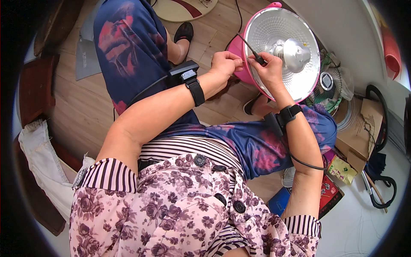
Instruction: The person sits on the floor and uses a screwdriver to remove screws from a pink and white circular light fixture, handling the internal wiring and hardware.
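Observation:
In front of me stands a heater with a silvery reflector dish (pixel 278 32) and a pink rim. Its round metal centre piece (pixel 296 55) faces up toward me. My right hand (pixel 270 73) is closed around a short black handle (pixel 259 58), over the dish's left edge. From this handle a thin dark shaft or cord runs up and left; I cannot tell which. My left hand (pixel 225 66) is at the outer left side of the pink rim, thumb and forefinger pinched together. What sits between those fingertips is too small to make out.
Behind the dish on the right is a wire fan guard (pixel 327 81). A cardboard box (pixel 364 126), a yellow packet (pixel 341 169) and a blue box (pixel 279 201) lie by my right leg. A black cord (pixel 239 13) hangs near the heater. White cloth (pixel 40 150) drapes at left.

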`<state>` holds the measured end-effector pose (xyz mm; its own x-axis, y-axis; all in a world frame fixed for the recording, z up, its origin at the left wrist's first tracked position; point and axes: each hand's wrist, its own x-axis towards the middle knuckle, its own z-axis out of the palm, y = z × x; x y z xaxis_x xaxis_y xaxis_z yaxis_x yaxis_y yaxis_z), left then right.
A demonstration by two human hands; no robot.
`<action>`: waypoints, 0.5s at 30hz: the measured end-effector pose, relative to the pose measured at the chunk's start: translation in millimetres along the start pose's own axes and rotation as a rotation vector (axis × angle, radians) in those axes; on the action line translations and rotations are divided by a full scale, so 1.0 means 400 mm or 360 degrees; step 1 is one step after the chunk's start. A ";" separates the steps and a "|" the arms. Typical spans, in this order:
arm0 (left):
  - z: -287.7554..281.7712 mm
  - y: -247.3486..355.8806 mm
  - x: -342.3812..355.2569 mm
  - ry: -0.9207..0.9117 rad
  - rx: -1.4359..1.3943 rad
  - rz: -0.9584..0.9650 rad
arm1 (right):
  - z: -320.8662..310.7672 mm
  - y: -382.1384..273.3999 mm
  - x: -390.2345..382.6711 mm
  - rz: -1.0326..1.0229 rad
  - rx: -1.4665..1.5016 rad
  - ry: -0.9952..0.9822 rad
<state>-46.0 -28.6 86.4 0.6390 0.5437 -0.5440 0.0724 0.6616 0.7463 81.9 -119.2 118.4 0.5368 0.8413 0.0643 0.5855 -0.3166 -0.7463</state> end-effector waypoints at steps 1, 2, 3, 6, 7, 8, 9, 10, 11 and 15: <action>0.000 -0.001 -0.001 0.0022 0.0009 -0.0008 | -0.002 0.001 0.003 -0.0004 -0.0054 -0.0045; 0.000 0.001 -0.002 0.0041 0.0019 -0.0015 | -0.002 0.002 0.007 -0.0008 -0.0108 -0.0087; 0.000 0.002 -0.002 0.0041 0.0019 -0.0015 | -0.001 0.003 0.009 -0.0008 -0.0109 -0.0087; -0.004 -0.003 -0.001 0.0034 0.0059 -0.0031 | 0.004 -0.002 0.012 -0.0076 -0.0044 -0.0092; -0.008 -0.005 0.001 0.0054 0.0024 -0.0003 | 0.006 -0.005 0.015 -0.0042 -0.0055 -0.0118; -0.008 -0.002 -0.002 0.0069 -0.0010 0.0022 | 0.005 -0.003 0.014 -0.0002 -0.0068 -0.0141; -0.007 0.001 -0.005 0.0067 -0.0009 0.0018 | 0.005 0.002 0.014 0.0002 -0.0069 -0.0140; -0.007 0.004 -0.007 0.0040 0.0047 -0.0014 | 0.005 0.005 0.013 0.0002 -0.0037 -0.0131; -0.007 0.006 -0.008 0.0015 0.0102 -0.0045 | 0.006 0.007 0.013 -0.0001 -0.0004 -0.0123; -0.007 0.007 -0.007 0.0041 0.0157 -0.0004 | 0.004 0.001 0.011 -0.0012 0.0017 -0.0126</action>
<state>-49.7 -26.7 88.9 0.6188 0.5561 -0.5549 0.1501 0.6096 0.7783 83.6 -115.1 117.1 0.4825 0.8757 0.0179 0.5829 -0.3058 -0.7529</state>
